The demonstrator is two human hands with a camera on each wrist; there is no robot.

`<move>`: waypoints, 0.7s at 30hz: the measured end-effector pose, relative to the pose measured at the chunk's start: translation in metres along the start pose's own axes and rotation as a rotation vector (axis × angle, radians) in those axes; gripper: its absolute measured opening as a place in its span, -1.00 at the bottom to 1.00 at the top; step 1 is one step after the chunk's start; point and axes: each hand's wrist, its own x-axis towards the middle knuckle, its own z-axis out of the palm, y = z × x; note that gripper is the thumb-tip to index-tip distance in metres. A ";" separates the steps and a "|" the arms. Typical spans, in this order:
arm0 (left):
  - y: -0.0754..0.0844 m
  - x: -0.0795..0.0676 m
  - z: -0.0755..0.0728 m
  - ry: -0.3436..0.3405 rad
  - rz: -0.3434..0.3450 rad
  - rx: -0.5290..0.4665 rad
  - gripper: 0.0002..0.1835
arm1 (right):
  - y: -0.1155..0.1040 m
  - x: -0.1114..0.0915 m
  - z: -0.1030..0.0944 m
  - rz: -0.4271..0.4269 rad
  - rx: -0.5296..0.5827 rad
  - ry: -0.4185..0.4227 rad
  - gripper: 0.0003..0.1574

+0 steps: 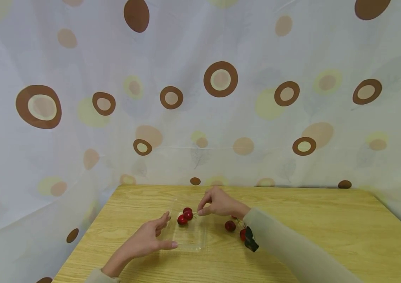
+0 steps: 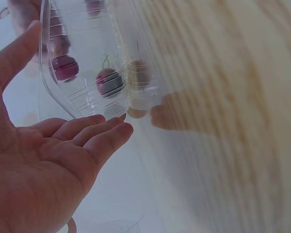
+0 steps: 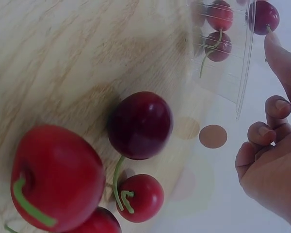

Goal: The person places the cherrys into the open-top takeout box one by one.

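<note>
A clear plastic box [image 1: 186, 247] with several red cherries [image 2: 109, 82] inside lies on the table. My left hand [image 1: 147, 237] is at the box's left end, thumb and fingers spread; in the left wrist view its fingertips [image 2: 122, 130] are by the box wall, and contact is hard to tell. My right hand [image 1: 219, 202] pinches a dark red cherry [image 3: 264, 18] by its stem between thumb and index finger. That cherry hangs at the box's upper rim in the right wrist view, while the other fingers [image 3: 262, 133] are curled loosely.
To the right of the box, under my right forearm, several loose cherries [image 3: 140, 125] with green stems lie on the wooden table [image 1: 327, 228]. A dark object [image 1: 251, 240] sits at the right wrist. A dotted curtain [image 1: 200, 118] stands behind the table.
</note>
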 end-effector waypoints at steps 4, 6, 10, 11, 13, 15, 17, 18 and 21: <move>0.000 0.000 0.000 -0.004 -0.005 -0.006 0.10 | -0.002 0.001 0.002 0.015 -0.005 0.002 -0.94; 0.000 0.000 0.000 -0.005 -0.006 -0.008 0.10 | -0.004 0.001 0.003 0.027 -0.003 0.002 -0.95; 0.001 0.000 0.000 -0.007 -0.006 -0.007 0.10 | -0.005 0.001 0.004 0.043 -0.003 0.013 -0.95; 0.001 0.000 -0.001 -0.005 -0.005 -0.005 0.10 | -0.004 0.001 0.005 0.053 -0.003 0.016 -0.96; 0.001 0.000 -0.001 -0.001 -0.003 0.003 0.10 | -0.003 0.001 0.005 0.077 -0.004 0.026 -0.93; 0.001 0.000 0.000 0.004 0.001 0.011 0.10 | -0.001 0.000 0.004 0.113 -0.001 0.042 -0.85; 0.001 0.000 0.000 0.007 0.001 0.011 0.10 | 0.002 -0.001 0.003 0.143 0.001 0.067 -0.80; 0.001 0.001 0.000 0.006 0.000 0.011 0.10 | 0.003 -0.003 0.001 0.144 -0.002 0.081 -0.79; 0.001 0.001 0.000 0.005 -0.006 0.011 0.11 | 0.004 -0.009 -0.008 0.134 -0.012 0.122 -0.81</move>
